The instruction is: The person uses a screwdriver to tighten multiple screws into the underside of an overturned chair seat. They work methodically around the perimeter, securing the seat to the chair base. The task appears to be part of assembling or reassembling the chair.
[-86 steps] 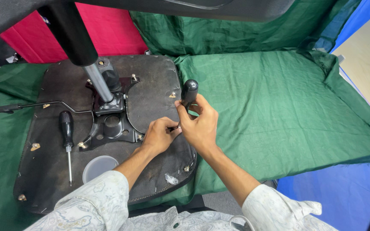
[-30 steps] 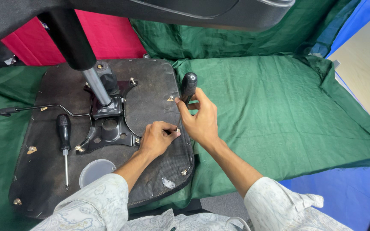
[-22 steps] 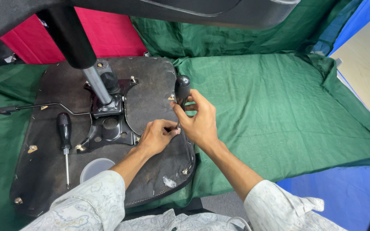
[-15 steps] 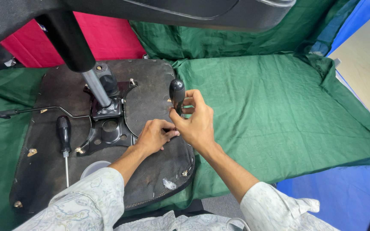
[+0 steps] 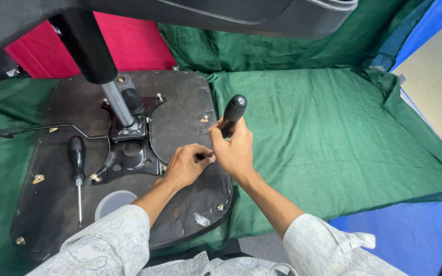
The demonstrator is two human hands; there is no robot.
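The right hand [image 5: 236, 153] is closed around the black handle of a screwdriver [image 5: 233, 113], whose rounded butt sticks up above the fist while the shaft is hidden under the fingers. The left hand [image 5: 185, 166] rests with curled fingers on the dark, worn underside of an upturned chair seat [image 5: 180, 97], fingertips pinched together against the right hand's thumb over a small fastener that is too small to make out.

To the left, a black metal mounting plate [image 5: 126, 153] is bolted to the seat, with a silver gas cylinder [image 5: 117, 103] rising from it into a thick black column [image 5: 85, 43] that crosses the upper view. A second black-handled screwdriver [image 5: 77, 171] lies flat on the seat, well apart from both hands, near a round translucent plastic cup [image 5: 113, 202]. A thin bent metal lever [image 5: 42, 130] runs off leftward. A rumpled green cloth [image 5: 323, 133] covers the surface beneath, and a red panel [image 5: 134, 43] stands behind.
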